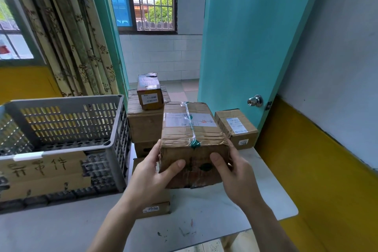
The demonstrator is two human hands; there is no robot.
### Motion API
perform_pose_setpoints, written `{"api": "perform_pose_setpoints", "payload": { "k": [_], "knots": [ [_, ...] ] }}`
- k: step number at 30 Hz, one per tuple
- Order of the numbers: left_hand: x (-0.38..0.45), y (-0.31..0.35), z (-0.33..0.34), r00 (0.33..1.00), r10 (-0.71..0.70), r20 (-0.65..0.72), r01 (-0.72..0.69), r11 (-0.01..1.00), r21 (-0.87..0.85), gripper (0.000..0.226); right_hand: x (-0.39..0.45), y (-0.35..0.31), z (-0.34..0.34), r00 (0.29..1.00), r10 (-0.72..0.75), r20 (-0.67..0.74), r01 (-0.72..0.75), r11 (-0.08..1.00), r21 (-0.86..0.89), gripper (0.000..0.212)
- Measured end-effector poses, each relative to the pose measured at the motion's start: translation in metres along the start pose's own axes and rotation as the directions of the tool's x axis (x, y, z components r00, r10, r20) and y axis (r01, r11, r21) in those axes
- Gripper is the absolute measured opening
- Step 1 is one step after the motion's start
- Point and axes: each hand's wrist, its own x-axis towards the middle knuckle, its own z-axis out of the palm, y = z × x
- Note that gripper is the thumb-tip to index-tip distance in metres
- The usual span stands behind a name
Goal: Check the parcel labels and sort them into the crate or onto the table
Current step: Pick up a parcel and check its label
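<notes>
A worn cardboard parcel [192, 141] with a white label on top and green-dotted tape is held over the white table [204, 221]. My left hand [155, 174] grips its left side, thumb on the near face. My right hand [235, 172] grips the right side the same way. A grey slotted crate [67, 127] with a handwritten cardboard sign stands at the left. Behind the held parcel, a small labelled box [150, 93] sits on a larger carton [144, 122]. Another labelled box [235, 127] stands at the right. A flat box [156, 206] lies partly under my left wrist.
A teal door [245, 47] with a round knob [255, 100] stands open just behind the table's far right corner. A curtain [77, 37] hangs behind the crate. The yellow and white wall runs close along the table's right edge.
</notes>
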Motion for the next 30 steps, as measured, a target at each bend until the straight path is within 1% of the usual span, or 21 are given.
{"api": "perform_pose_setpoints", "payload": {
  "k": [2,5,7,8,10,13,14,16,18,19,23,25,27,30],
  "knots": [
    [0.0,0.004,0.0,1.0,0.004,-0.028,-0.003,1.0,0.017,0.079,0.0,-0.001,0.001,1.0,0.001,-0.019,-0.001,1.0,0.016,0.055],
    [0.001,0.011,0.003,0.997,0.012,-0.07,-0.009,0.999,0.039,0.079,-0.002,-0.003,0.001,0.999,0.028,0.036,-0.031,0.996,0.087,0.061],
    [0.002,0.013,0.005,0.995,0.011,-0.099,-0.009,1.0,0.022,0.078,-0.004,-0.003,0.001,0.998,0.027,0.052,-0.031,0.996,0.087,0.066],
    [0.002,0.014,0.005,0.994,0.017,-0.105,-0.015,1.0,0.012,0.079,-0.004,-0.003,0.001,0.999,0.026,0.033,-0.028,0.997,0.066,0.068],
    [0.001,0.015,0.003,0.996,0.029,-0.081,-0.03,1.0,-0.009,0.087,-0.005,-0.004,0.0,0.999,0.026,-0.023,-0.026,1.0,0.013,0.069],
    [-0.003,0.014,-0.002,1.0,0.026,0.003,-0.025,0.999,-0.037,0.106,-0.001,-0.003,-0.003,0.998,0.028,-0.052,-0.027,1.0,0.004,0.065],
    [-0.003,0.014,-0.002,1.0,0.029,0.011,-0.028,0.999,-0.045,0.105,0.002,-0.004,-0.003,0.998,0.039,-0.057,-0.039,0.999,0.016,0.064],
    [-0.003,0.012,-0.001,0.999,0.045,-0.009,-0.045,0.997,-0.055,0.091,0.005,-0.004,-0.004,0.997,0.06,-0.056,-0.057,0.997,0.057,0.063],
    [-0.002,0.01,0.001,0.998,0.062,-0.031,-0.064,0.997,-0.048,0.077,0.006,-0.005,-0.002,0.997,0.073,-0.019,-0.071,0.993,0.095,0.062],
    [-0.002,0.011,0.001,0.997,0.067,-0.039,-0.068,0.997,-0.041,0.075,0.005,-0.005,-0.002,0.997,0.078,-0.002,-0.077,0.991,0.105,0.062],
    [-0.002,0.014,0.004,0.995,0.08,-0.062,-0.081,0.996,-0.023,0.075,0.004,-0.007,-0.005,0.998,0.064,-0.019,-0.063,0.997,0.052,0.064],
    [-0.002,0.015,0.004,0.995,0.086,-0.053,-0.087,0.996,-0.021,0.081,0.005,-0.008,-0.005,0.998,0.048,-0.039,-0.047,0.998,0.03,0.065],
    [-0.001,0.015,0.004,0.995,0.085,-0.044,-0.085,0.996,-0.007,0.09,0.006,-0.008,-0.005,0.997,0.046,-0.061,-0.044,0.998,0.034,0.066],
    [0.001,0.014,0.003,0.997,0.045,-0.062,-0.045,0.999,0.001,0.09,0.007,-0.005,-0.006,0.997,0.055,-0.046,-0.052,0.996,0.067,0.07]
  ]
}}
